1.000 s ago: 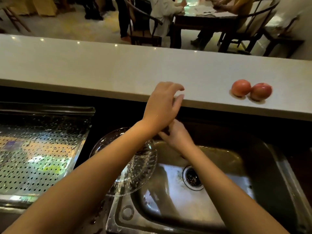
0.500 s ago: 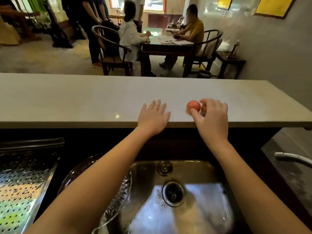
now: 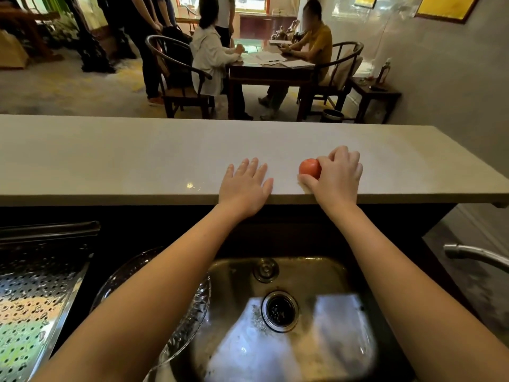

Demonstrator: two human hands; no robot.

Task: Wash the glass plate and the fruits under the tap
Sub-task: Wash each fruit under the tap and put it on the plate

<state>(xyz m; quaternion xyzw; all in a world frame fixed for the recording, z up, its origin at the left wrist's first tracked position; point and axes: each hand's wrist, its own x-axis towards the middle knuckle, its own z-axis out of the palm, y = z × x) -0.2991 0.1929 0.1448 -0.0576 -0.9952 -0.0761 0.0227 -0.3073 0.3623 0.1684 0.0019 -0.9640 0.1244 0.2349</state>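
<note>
Right hand has now closed over the fruit on the counter; half a second ago my fingers were only arriving beside it, a second ago that hand was still down at the sink. Fingers curled, thumb low against the near side, one red fruit showing at the left of the grip. The second fruit that lay touching it is hidden under the hand now, so I can't tell whether I have both or just one. Left hand has flattened out, palm down, fingers spread on the counter edge, holding nothing. Glass plate sits tilted on the left rim of the sink, partly under my left forearm, looks wet. Tap spout is at far right, no water visible. My read: plate is done or parked, fruit pickup is in hand, next is carrying it down to the tap.
</note>
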